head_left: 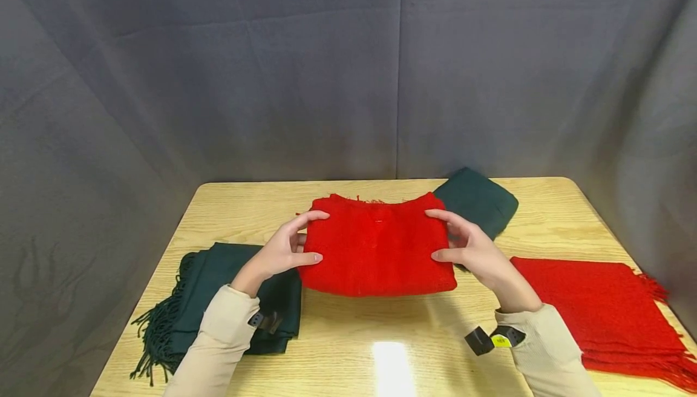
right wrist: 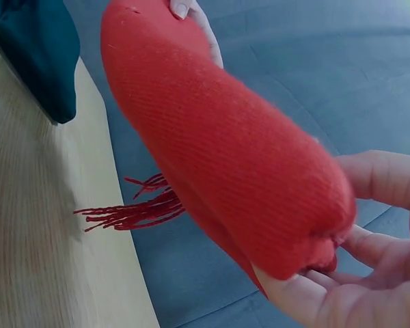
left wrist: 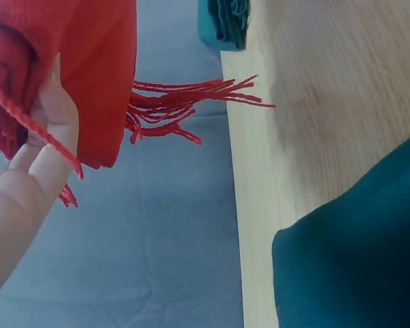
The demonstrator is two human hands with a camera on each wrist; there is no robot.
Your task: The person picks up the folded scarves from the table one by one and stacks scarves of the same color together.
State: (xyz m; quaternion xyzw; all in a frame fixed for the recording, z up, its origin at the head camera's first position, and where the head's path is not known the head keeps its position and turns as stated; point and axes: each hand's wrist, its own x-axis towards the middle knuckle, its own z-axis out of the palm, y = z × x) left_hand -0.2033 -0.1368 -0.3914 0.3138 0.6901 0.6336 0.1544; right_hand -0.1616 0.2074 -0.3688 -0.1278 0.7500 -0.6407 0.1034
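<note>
A folded red scarf (head_left: 376, 249) is held up over the middle of the table by both hands. My left hand (head_left: 280, 252) grips its left end, thumb on the near face and the other fingers around the top and behind. At the opposite end my right hand (head_left: 476, 255) grips it the same way. In the right wrist view the scarf (right wrist: 219, 137) is a thick, rounded bundle with its fold facing the camera. Red fringe (left wrist: 171, 106) hangs from its far side in the left wrist view.
A folded dark green scarf (head_left: 229, 264) with fringe lies on the left, partly under my left forearm. Another dark green folded cloth (head_left: 481, 197) lies at the back right. A folded red scarf (head_left: 593, 306) lies on the right of the wooden table (head_left: 348, 348). Grey curtains (head_left: 327, 82) surround the table.
</note>
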